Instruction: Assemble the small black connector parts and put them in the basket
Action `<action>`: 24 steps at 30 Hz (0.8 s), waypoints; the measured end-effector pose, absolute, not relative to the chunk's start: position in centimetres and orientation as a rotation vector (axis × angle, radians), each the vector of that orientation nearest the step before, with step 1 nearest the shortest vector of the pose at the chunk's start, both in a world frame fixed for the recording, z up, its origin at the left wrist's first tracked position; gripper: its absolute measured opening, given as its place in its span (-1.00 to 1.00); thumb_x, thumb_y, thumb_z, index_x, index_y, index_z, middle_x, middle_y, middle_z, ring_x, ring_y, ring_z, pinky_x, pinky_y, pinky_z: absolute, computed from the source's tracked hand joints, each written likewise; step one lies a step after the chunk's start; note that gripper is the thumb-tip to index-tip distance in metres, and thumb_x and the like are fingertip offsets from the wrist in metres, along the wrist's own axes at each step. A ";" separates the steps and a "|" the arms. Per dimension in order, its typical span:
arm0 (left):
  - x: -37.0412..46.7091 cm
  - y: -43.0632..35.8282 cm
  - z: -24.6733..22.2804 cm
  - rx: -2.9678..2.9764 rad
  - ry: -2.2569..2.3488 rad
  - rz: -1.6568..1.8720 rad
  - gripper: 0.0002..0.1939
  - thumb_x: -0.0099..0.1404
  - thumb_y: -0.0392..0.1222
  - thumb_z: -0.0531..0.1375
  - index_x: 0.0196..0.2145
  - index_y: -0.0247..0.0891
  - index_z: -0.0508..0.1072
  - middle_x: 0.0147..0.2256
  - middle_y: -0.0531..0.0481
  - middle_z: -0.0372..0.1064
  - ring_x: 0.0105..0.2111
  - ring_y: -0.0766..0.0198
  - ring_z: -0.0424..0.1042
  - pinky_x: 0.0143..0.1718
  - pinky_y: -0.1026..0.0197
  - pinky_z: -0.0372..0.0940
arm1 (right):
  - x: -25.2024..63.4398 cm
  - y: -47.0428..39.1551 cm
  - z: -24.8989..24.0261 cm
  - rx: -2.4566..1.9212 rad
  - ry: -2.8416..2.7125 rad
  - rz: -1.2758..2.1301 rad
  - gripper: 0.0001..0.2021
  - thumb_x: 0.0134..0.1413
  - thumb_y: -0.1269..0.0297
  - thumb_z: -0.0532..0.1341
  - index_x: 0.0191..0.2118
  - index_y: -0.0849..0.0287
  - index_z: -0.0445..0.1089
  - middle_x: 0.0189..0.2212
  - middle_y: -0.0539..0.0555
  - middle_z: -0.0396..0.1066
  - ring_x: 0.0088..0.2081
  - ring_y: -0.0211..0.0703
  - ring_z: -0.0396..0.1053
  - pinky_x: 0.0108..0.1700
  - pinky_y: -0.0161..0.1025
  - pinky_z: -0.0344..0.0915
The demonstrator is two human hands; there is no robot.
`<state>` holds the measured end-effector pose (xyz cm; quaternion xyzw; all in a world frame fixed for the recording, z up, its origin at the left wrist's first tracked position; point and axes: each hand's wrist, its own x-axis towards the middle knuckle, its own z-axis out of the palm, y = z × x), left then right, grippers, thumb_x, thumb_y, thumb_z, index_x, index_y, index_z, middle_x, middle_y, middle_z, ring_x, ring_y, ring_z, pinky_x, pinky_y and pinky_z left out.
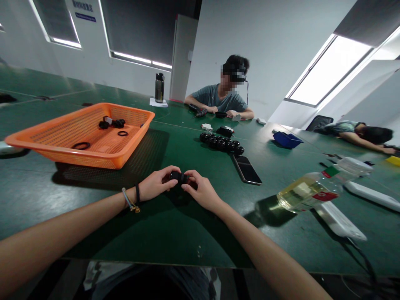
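Note:
Between my two hands, above the green table (187,233), is a small black part (178,177). My left hand (159,182) is closed on its left end, thumb and fingers pinching it. The fingers of my right hand (200,189) are closed round its right end. Up and to the left stands an orange basket (90,160) with black rings (123,133) and a few dark pieces (112,123) inside. Beyond my right hand lies a cluster of black round parts (220,143), with a phone (247,169) beside it.
A bottle of yellow liquid (308,192) and white power strips (339,221) are at the right. Farther back are a blue tray (286,139), a dark bottle (159,88) and a seated person (218,98). Another person leans on the table at the far right.

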<state>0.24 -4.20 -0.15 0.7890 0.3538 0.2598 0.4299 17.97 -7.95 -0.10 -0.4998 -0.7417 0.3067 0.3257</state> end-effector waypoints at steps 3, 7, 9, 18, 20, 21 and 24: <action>0.2 -4.2 -0.2 1.968 0.886 0.655 -0.68 0.11 -0.14 0.04 -0.16 -0.26 0.22 -0.48 0.11 0.20 -0.53 0.36 0.24 -0.50 0.32 0.20 | 18.0 -7.9 -0.2 -1.308 -1.952 0.795 -0.79 -0.03 0.31 0.11 -0.21 0.17 0.17 -0.54 -0.07 0.31 -0.48 -0.27 0.29 -0.38 -0.31 0.16; 0.3 -4.2 -0.2 1.971 0.881 0.657 -0.68 0.11 -0.13 0.04 -0.16 -0.26 0.22 -0.49 0.12 0.19 -0.54 0.37 0.24 -0.51 0.33 0.19 | 18.1 -7.8 -0.3 -1.285 -1.958 0.789 -0.79 -0.03 0.31 0.11 -0.21 0.17 0.17 -0.54 -0.08 0.31 -0.49 -0.27 0.29 -0.39 -0.31 0.16; 0.3 -4.2 -0.2 1.974 0.878 0.654 -0.67 0.11 -0.12 0.04 -0.16 -0.27 0.22 -0.49 0.12 0.18 -0.54 0.37 0.24 -0.51 0.33 0.20 | 18.1 -7.8 -0.4 -1.287 -1.963 0.788 -0.79 -0.03 0.31 0.11 -0.20 0.17 0.16 -0.54 -0.08 0.31 -0.49 -0.28 0.28 -0.39 -0.32 0.15; 0.3 -4.3 -0.1 1.964 0.885 0.649 -0.67 0.11 -0.11 0.03 -0.16 -0.27 0.21 -0.47 0.11 0.19 -0.54 0.37 0.24 -0.51 0.33 0.20 | 18.1 -7.8 -0.4 -1.304 -1.977 0.774 -0.78 -0.02 0.30 0.10 -0.20 0.17 0.15 -0.55 -0.07 0.30 -0.50 -0.27 0.27 -0.39 -0.31 0.14; 0.3 -4.3 0.0 1.968 0.886 0.653 -0.67 0.11 -0.11 0.03 -0.16 -0.27 0.21 -0.47 0.11 0.20 -0.54 0.37 0.24 -0.51 0.32 0.20 | 18.1 -7.8 -0.4 -1.295 -1.977 0.775 -0.79 -0.02 0.29 0.10 -0.20 0.17 0.15 -0.54 -0.08 0.30 -0.49 -0.27 0.27 -0.39 -0.31 0.15; 0.3 -4.3 0.0 1.969 0.886 0.655 -0.67 0.11 -0.11 0.04 -0.16 -0.27 0.21 -0.47 0.10 0.20 -0.53 0.37 0.24 -0.51 0.32 0.20 | 18.1 -7.8 -0.4 -1.292 -1.975 0.777 -0.79 -0.02 0.29 0.10 -0.20 0.16 0.15 -0.54 -0.08 0.30 -0.49 -0.27 0.28 -0.39 -0.31 0.15; 0.3 -4.4 0.0 1.963 0.881 0.653 -0.68 0.11 -0.12 0.04 -0.16 -0.27 0.21 -0.47 0.11 0.20 -0.54 0.37 0.24 -0.51 0.33 0.20 | 18.1 -7.8 -0.4 -1.289 -1.972 0.782 -0.78 -0.02 0.29 0.10 -0.20 0.17 0.15 -0.54 -0.07 0.31 -0.49 -0.27 0.28 -0.39 -0.31 0.15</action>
